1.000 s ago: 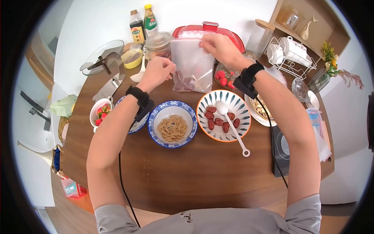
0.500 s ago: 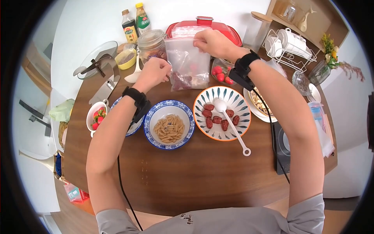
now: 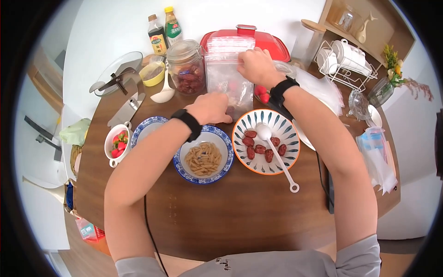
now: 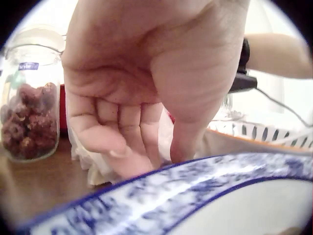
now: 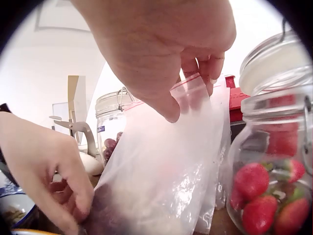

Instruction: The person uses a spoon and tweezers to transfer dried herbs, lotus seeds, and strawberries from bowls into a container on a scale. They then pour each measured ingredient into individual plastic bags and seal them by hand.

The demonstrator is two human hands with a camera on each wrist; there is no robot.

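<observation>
A clear zip bag point(image 3: 228, 74) stands upright behind the bowls, with dark and pale pieces in its lower part. My right hand point(image 5: 166, 54) pinches its top corner between thumb and fingers, seen in the right wrist view. At the bag's lower left is my left hand point(image 3: 210, 108), its fingers bent down point(image 4: 132, 132); whether they grip the plastic or only touch it cannot be told. The blue-rimmed bowl point(image 3: 181, 171) of pale finger-shaped pieces is just in front of the left hand. A striped plate point(image 3: 247, 162) with red dates and a white spoon point(image 3: 278, 157) lies to its right.
Left of the bag stand a jar of dates point(image 3: 187, 69), a ladle point(image 3: 164, 94) and a cup of strawberries point(image 3: 119, 143). A strawberry jar point(image 5: 266, 196) is on its right. Behind is a red-lidded container point(image 3: 272, 44); a cup rack point(image 3: 346, 67) stands at the right.
My left hand has moved down and right, from beside the bag to its lower front. My right hand stays at the bag's top. The date jar is now more fully in view.
</observation>
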